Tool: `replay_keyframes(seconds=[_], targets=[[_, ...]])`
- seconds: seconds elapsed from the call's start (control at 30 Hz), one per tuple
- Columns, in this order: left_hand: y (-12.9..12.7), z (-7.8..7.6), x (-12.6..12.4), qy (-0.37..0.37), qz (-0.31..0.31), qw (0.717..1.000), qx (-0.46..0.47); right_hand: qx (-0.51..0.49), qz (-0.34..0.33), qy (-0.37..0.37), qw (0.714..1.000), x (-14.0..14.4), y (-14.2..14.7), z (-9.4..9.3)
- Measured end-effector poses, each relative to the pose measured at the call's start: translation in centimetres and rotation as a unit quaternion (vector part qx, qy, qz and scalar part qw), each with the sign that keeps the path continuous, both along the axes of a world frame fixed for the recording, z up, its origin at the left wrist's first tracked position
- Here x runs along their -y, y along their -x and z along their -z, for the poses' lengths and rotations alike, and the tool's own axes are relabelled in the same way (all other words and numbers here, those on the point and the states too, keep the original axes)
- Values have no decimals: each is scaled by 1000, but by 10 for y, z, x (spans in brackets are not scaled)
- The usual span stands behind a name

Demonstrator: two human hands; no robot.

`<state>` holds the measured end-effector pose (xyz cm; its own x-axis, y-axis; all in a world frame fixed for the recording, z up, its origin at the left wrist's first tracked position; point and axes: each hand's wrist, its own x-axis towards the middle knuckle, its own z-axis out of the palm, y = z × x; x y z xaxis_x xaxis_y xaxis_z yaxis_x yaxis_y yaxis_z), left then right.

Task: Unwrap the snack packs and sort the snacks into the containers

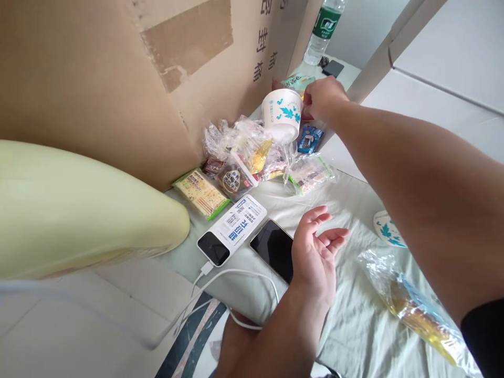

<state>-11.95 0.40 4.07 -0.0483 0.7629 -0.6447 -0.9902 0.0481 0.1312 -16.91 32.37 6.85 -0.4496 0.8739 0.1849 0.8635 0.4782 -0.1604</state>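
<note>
My right hand (326, 97) reaches to the far end of the pale cloth, its fingers closed at the edge of a red and teal snack bag (296, 82). Part of that bag is hidden behind a white paper cup (282, 111) with blue-green leaf prints, which leans on a pile of wrapped snacks just left of the hand. My left hand (317, 257) is palm up above the cloth, fingers apart and slightly curled, holding nothing. Beneath its wrist side lies a black-screened phone (272, 249). A blue packet (311, 138) sits below my right hand.
A large cardboard box (205, 100) walls the left. Near it lie a cracker pack (201, 193) and a power bank (236, 226) with a white cable (252, 272). A water bottle (325, 31) stands behind. At right are another paper cup (388, 229) and a plastic-wrapped package (421, 310).
</note>
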Motion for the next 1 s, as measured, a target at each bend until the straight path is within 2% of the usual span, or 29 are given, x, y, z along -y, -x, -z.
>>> replay_keyframes(seconds=[0.07, 0.1, 0.23, 0.37, 0.47, 0.6, 0.67, 0.77, 0.9, 1.0], targets=[[1, 0, 0, -4, -2, 1000, 2, 93, 47, -9, 995, 17, 3, -18], [0, 0, 1, -6, -2, 1000, 2, 96, 57, -16, 994, 26, 4, -25], [-6, 1, 2, -25, 6, 1000, -10, 27, 65, -53, 996, 53, 5, -50], [-13, 0, 3, -43, 25, 998, -27, 8, 22, -104, 994, 78, -3, -85], [-13, 0, 3, -52, 28, 997, -48, 28, -36, -129, 991, 116, -26, -115], [-16, 4, 1, -60, 29, 993, -99, 76, -122, -143, 979, 191, -91, -139], [-20, 7, 0, -68, 32, 989, -130, 95, -99, -134, 981, 231, -136, -140], [-30, 8, -1, -81, 45, 981, -172, 116, 23, -102, 988, 285, -212, -126], [-51, 9, 0, -115, 85, 961, -237, 91, 210, -62, 971, 344, -315, -90], [-71, 13, -1, -156, 143, 929, -304, 31, 297, -126, 946, 376, -379, -57]])
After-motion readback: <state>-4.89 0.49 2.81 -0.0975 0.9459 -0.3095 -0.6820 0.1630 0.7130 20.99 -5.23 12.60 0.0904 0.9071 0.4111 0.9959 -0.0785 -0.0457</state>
